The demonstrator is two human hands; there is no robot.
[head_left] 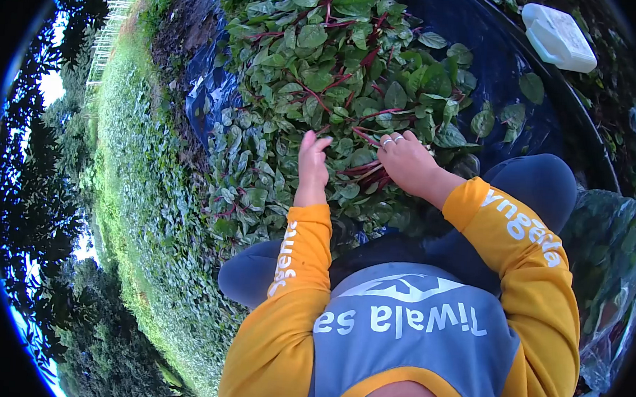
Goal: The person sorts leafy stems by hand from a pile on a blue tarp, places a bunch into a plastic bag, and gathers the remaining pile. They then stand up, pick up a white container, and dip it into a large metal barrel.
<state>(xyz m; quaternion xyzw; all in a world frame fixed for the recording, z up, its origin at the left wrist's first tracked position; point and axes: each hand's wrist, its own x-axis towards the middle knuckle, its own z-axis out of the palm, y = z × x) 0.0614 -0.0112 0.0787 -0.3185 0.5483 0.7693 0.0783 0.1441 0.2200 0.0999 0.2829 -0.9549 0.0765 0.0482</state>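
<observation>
Kneeling at the heap's near edge, both sleeves reaching forward. Left hand [311,166] resting on the leafy cuttings [324,84], fingers straight and pressed together, pinching nothing. Right hand [406,160] curling over a bundle of red stems [366,171], fingers closing around them, stems running leftward from the palm toward the other hand. Heap spreading beyond both hands across a dark plastic sheet [497,71]. Bare sheet lying open right of the right hand. White container [559,37] sitting far off, beyond and right.

Leaves [339,63] under and beyond fingers [313,144]: deep green, red-purple stems [366,169]. Sheet [497,64] beneath: dark blue. Container [559,36] far beyond right-hand fingers: white. Sleeves [537,267] behind fingers: orange-yellow, white lettering. Rings [391,139] on fingers: silver.
</observation>
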